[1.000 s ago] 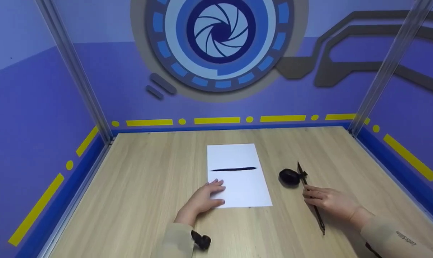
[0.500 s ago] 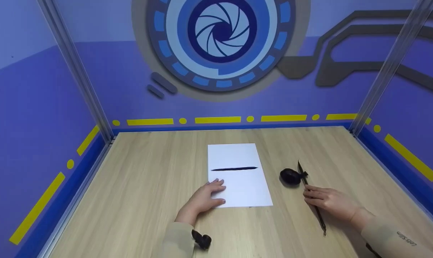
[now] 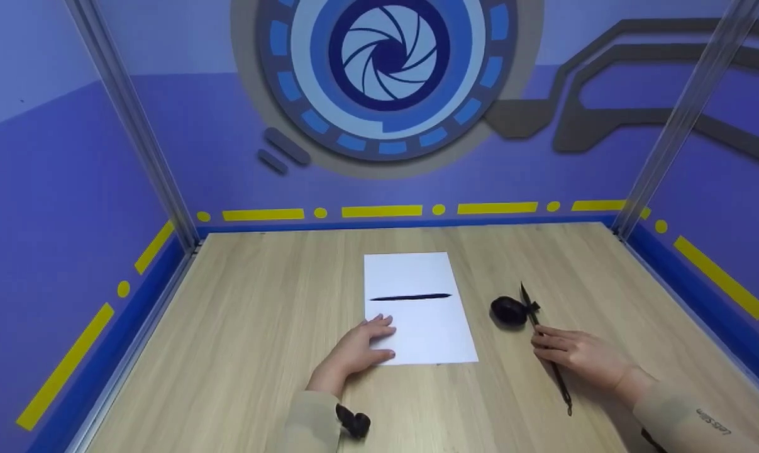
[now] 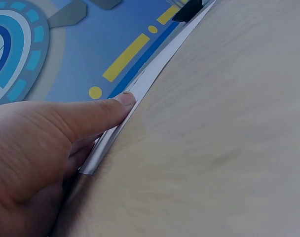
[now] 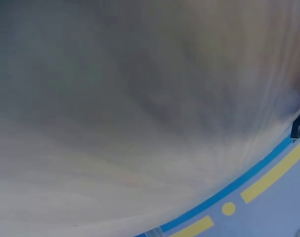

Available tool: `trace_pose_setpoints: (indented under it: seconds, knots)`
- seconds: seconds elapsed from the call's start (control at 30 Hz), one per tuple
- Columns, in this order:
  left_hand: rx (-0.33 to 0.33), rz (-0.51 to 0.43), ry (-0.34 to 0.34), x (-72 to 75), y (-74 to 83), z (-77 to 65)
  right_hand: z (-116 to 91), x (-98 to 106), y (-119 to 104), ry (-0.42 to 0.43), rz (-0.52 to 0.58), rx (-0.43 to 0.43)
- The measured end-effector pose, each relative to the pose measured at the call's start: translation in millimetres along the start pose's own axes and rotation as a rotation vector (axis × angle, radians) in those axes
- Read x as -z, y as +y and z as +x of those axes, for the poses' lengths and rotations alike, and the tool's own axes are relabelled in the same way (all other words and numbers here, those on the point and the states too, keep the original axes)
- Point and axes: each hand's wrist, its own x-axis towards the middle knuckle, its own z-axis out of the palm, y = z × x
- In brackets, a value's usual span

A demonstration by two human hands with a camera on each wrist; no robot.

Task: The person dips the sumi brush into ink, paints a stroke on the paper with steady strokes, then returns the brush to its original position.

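Observation:
In the head view, a white sheet of paper [image 3: 420,333] lies upright on the table with one thick black stroke [image 3: 410,297] across it. My left hand [image 3: 354,349] rests on its lower left edge, fingers and thumb spread; the left wrist view has the thumb [image 4: 105,113] on the paper's edge. To the right, a round black dish [image 3: 508,312] with a small notched rest [image 3: 532,307] stands on the table. A dark writing brush [image 3: 561,387] leans on that rest, its tip pointing away. The fingers of my right hand [image 3: 580,355] hold the brush at mid-handle.
The wooden table [image 3: 260,314] ends at a blue back wall with yellow dashes. Metal posts [image 3: 134,126] rise at both back corners. A black wrist strap piece [image 3: 354,421] sits at the left sleeve. The right wrist view is mostly blurred table surface.

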Motion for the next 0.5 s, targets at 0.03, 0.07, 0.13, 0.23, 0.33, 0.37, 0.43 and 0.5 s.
trace_pose_setpoints:
  seconds: [0.03,0.07,0.13,0.23,0.33,0.37,0.43,0.5]
  knots:
    - [0.0,0.001,0.0,0.1,0.1,0.0,0,0,0,0.005,0.004,-0.005]
    - [-0.001,0.003,-0.001,0.1,0.1,-0.1,1,1,0,0.012,0.006,-0.01]
    - [-0.001,0.004,0.0,0.2,0.0,0.0,1,1,0,0.026,0.019,-0.014]
    - [0.006,0.0,-0.003,0.1,-0.2,-0.2,3,1,0,0.041,0.04,-0.027]
    - [0.001,-0.002,-0.001,0.2,-0.9,-0.8,5,3,0,0.034,0.037,-0.061]
    - [-0.005,0.001,0.0,0.2,-1.2,-1.0,5,4,1,0.042,0.037,-0.07]
    - [-0.019,0.011,0.003,0.2,-1.5,-1.0,7,3,3,0.069,0.03,-0.087]
    - [-0.024,0.01,0.005,0.1,-1.6,-0.8,11,4,5,0.119,0.021,-0.096]
